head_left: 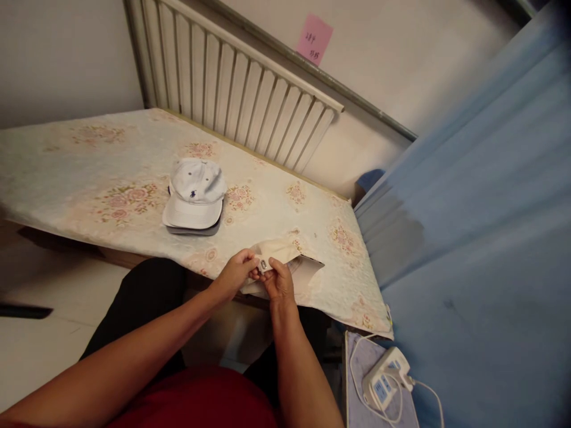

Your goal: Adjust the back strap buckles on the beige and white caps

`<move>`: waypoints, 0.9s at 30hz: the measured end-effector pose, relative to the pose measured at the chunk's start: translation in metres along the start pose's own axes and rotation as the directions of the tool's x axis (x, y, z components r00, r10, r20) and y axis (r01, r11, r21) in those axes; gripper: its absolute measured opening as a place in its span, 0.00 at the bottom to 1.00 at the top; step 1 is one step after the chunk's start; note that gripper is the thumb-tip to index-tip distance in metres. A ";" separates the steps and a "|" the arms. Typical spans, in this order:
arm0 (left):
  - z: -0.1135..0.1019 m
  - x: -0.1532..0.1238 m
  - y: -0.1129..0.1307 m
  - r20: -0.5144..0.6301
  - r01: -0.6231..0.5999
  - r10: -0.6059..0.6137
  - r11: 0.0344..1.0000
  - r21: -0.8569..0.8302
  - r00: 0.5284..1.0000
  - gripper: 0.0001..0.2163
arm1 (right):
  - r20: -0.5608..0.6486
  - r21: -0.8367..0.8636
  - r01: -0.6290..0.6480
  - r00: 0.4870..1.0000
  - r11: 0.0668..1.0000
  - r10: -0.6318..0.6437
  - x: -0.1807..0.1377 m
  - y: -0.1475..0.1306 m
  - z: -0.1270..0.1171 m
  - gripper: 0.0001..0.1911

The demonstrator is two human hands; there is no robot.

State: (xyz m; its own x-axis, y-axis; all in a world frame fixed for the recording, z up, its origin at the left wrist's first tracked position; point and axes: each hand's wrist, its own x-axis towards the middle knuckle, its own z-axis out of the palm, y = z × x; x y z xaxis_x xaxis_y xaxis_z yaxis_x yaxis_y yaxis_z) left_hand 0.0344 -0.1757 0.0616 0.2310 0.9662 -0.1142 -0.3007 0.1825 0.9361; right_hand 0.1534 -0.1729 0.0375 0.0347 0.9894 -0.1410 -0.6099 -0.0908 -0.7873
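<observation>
Fabric cap [196, 187], white and brimmed, is set left of the left hand [235, 274]. A small white oval-ringed piece [264, 265] is clamped in its fingers and those of the right hand [281, 284]; right of them, a pale flat panel [307, 270] is seen.

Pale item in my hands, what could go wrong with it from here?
The pale item is at the floral cover's near edge, so it might slide off if the left hand and right hand loosen. Its small ring-like fitting, pinched by fingertips, might slip from grip.
</observation>
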 end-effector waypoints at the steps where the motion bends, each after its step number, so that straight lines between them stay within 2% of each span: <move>1: 0.000 0.000 -0.001 -0.001 0.002 -0.002 1.000 -0.004 1.000 0.11 | -0.020 -0.004 0.017 1.000 1.000 -0.017 0.001 0.002 0.001 0.11; 11: 0.000 0.000 -0.006 -0.020 0.027 -0.027 0.999 -0.039 0.999 0.11 | -0.211 0.029 0.057 0.976 0.998 -0.050 0.009 0.018 0.000 0.08; 18: -0.002 0.001 -0.010 -0.029 0.033 -0.035 0.998 -0.048 0.999 0.11 | -0.282 0.047 0.058 0.958 0.997 -0.043 0.005 0.016 0.001 0.13; 20: -0.003 0.001 -0.011 -0.026 0.036 -0.037 0.998 -0.058 0.999 0.11 | -0.254 0.068 0.070 0.966 0.995 -0.051 0.004 0.016 0.001 0.14; 24: -0.004 0.001 -0.012 -0.017 0.045 -0.047 0.995 -0.087 0.999 0.12 | -0.090 0.100 0.084 0.993 0.991 -0.075 0.000 0.016 -0.001 0.16; 27: -0.005 0.001 -0.011 -0.017 0.051 -0.053 0.992 -0.120 0.998 0.12 | -0.018 0.102 0.061 0.998 0.993 -0.059 -0.004 0.014 -0.006 0.15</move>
State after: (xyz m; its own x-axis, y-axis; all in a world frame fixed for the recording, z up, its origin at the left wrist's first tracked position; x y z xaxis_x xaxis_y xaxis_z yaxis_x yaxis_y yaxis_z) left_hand 0.0334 -0.1760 0.0493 0.2309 0.9581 -0.1695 -0.3970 0.2519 0.8826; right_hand 0.1494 -0.1787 0.0238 0.0849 0.9909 -0.1047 -0.6844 -0.0184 -0.7288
